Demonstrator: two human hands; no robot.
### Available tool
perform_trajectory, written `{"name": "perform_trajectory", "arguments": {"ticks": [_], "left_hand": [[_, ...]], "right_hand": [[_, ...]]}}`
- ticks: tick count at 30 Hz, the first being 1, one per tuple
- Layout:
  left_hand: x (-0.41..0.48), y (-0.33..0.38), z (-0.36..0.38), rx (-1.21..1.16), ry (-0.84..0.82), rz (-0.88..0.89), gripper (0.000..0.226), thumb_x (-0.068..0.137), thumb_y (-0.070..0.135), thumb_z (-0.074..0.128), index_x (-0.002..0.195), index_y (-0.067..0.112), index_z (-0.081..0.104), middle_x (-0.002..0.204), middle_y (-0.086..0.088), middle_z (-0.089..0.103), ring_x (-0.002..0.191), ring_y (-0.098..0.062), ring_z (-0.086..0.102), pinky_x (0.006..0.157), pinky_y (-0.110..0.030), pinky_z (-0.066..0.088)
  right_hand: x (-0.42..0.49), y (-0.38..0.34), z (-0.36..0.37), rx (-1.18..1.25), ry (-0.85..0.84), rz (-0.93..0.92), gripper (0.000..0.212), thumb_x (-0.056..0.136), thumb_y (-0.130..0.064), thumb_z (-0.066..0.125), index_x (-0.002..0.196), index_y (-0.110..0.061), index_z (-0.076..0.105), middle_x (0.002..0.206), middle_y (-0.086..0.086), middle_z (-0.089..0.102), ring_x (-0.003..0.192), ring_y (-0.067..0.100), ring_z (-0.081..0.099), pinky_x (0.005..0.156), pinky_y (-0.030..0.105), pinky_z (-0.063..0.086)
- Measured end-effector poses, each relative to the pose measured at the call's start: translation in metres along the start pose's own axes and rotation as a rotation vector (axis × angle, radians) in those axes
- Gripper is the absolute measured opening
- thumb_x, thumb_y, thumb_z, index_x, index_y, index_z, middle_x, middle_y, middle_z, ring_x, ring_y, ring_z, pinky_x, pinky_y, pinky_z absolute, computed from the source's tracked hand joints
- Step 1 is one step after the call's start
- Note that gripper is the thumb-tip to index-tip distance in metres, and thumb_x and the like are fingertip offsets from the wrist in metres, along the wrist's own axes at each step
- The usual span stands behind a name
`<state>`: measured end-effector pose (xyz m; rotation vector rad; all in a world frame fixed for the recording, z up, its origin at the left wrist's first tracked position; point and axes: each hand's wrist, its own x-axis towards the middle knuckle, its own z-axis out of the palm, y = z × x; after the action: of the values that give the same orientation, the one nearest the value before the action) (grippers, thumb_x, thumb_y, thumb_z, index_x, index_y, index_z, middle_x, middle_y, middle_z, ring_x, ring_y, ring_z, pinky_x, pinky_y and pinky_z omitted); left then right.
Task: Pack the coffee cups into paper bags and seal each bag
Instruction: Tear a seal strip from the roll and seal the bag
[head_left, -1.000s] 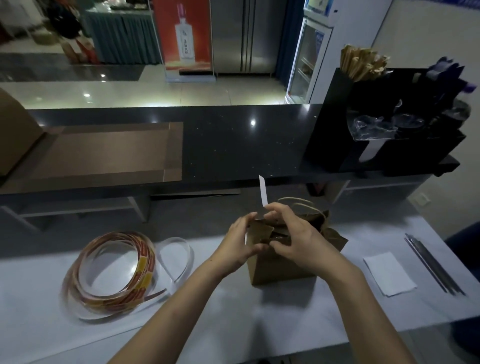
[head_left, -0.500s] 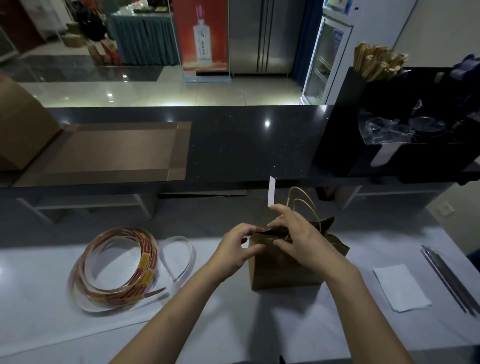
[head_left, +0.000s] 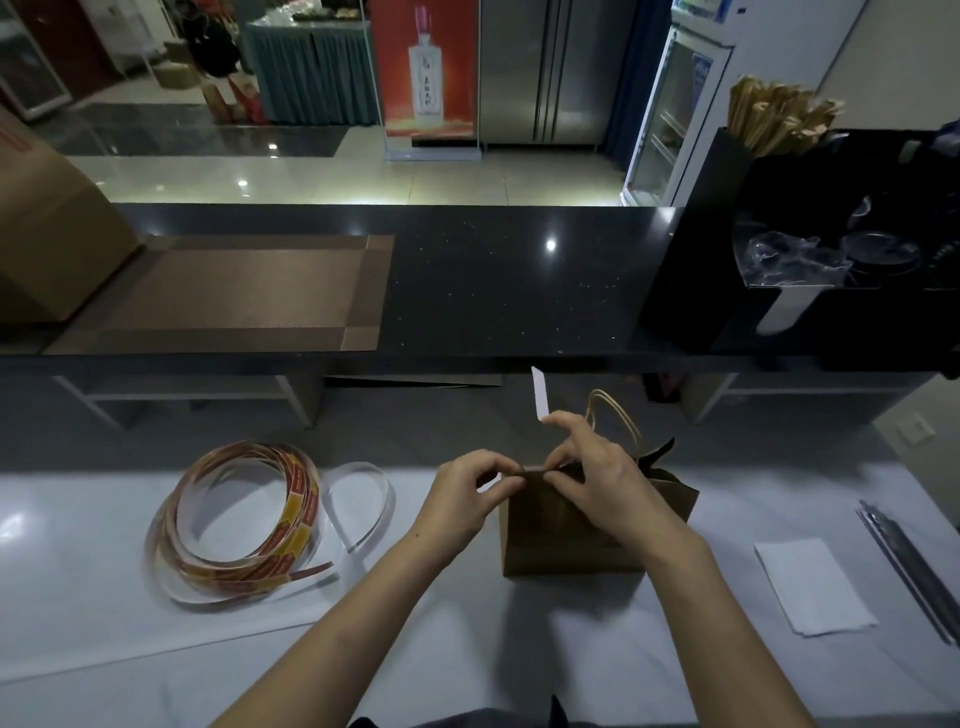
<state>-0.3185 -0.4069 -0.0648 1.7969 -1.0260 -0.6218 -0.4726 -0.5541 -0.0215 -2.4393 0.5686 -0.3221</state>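
The bag (head_left: 566, 530) stands upright on the white table (head_left: 104, 597), near the middle and just in front of the person, with its rope handles (head_left: 613, 415) sticking up at the far side. No cup shows; whether one is already inside cannot be told, since the mouth is pressed together. The left hand (head_left: 462, 499) is curled, thumb and fingers pinching the left end of the bag's top edge, with a small scrap of white just under its fingertips. The right hand (head_left: 597, 478) is curled too, pinching the same edge just to the right, and a thin white strip (head_left: 539, 395) stands up from its raised fingers. This looks like the sealing step, with the mouth held flat for a sticker. The roll (head_left: 244, 514) of red and yellow stickers lies loosely coiled well to the left, and a napkin (head_left: 810, 584) lies to the right, both apart from the bag. Several slips seem possible from here: if either pinch loosens, the stiff paper would likely spring open and the two lips would go out of line, so a seal would land crooked or catch only one side. The far right corner of the mouth already gapes, which could leave that end unsealed. A sticky piece may cling to the fingertips instead of the paper. Pressing down hard on a light, tall bag could tip it or crush whatever sits inside, and the handles could get trapped under the seal
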Motion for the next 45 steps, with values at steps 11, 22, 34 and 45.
{"name": "perform_trajectory", "arguments": {"ticks": [11,22,34,45], "left_hand": [[0.001,-0.005,0.003,0.019,0.080,0.047,0.011,0.092,0.020,0.079,0.091,0.031,0.079,0.091,0.016,0.072,0.091,-0.005,0.068,0.082,-0.031,0.059],[0.003,0.003,0.001,0.033,0.043,0.012,0.005,0.092,0.026,0.077,0.095,0.031,0.079,0.090,0.018,0.071,0.092,0.001,0.065,0.077,-0.015,0.052],[0.006,-0.001,-0.001,0.039,0.037,0.020,0.008,0.094,0.027,0.076,0.099,0.025,0.082,0.092,0.017,0.072,0.093,-0.001,0.066,0.080,-0.024,0.056],[0.007,0.000,-0.001,0.040,0.021,0.014,0.008,0.094,0.024,0.075,0.100,0.026,0.081,0.092,0.017,0.071,0.093,0.001,0.065,0.083,-0.026,0.058]], "right_hand": [[-0.001,-0.001,0.000,0.123,0.133,-0.061,0.046,0.093,-0.016,0.076,0.126,-0.034,0.050,0.115,-0.022,0.050,0.111,0.000,0.055,0.092,0.028,0.054],[0.003,-0.011,-0.007,0.438,0.234,0.049,0.033,0.095,-0.012,0.075,0.109,-0.029,0.051,0.100,-0.018,0.058,0.101,0.012,0.066,0.090,0.032,0.058],[0.003,-0.009,-0.012,0.106,-0.042,-0.012,0.041,0.097,-0.019,0.071,0.108,-0.046,0.042,0.096,-0.007,0.061,0.093,0.008,0.065,0.083,0.037,0.060],[0.006,-0.006,-0.002,-0.005,-0.005,-0.062,0.045,0.096,-0.018,0.072,0.124,-0.035,0.042,0.096,-0.013,0.057,0.091,0.006,0.063,0.077,0.025,0.059]]}}
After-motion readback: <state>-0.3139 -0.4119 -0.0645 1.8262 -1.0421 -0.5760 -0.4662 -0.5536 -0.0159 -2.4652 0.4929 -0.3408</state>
